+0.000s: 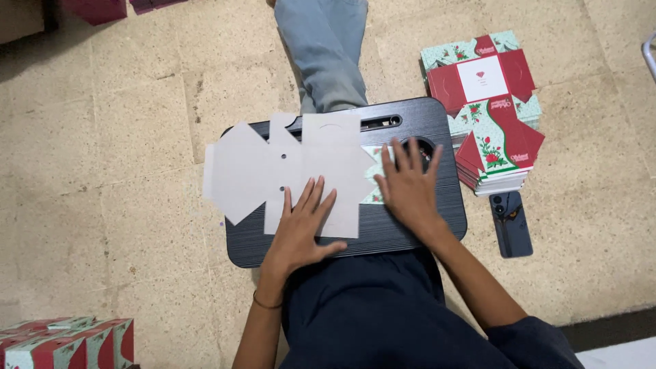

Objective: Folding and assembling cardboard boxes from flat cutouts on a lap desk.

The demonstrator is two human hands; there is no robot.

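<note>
I am pressing both hands flat, left hand (301, 229) and right hand (408, 186), fingers spread, on the unfolded box blank (290, 174) lying grey-side up on the black lap counter (410, 232) (overhanging leftward); uneven pressure could skew or slide it

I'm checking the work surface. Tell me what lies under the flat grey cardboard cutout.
The cardboard cutout lies on a black lap tray, both hands pressing it: left hand, right hand. Its left part overhangs the floor. The tray surface beneath is hidden.
</note>
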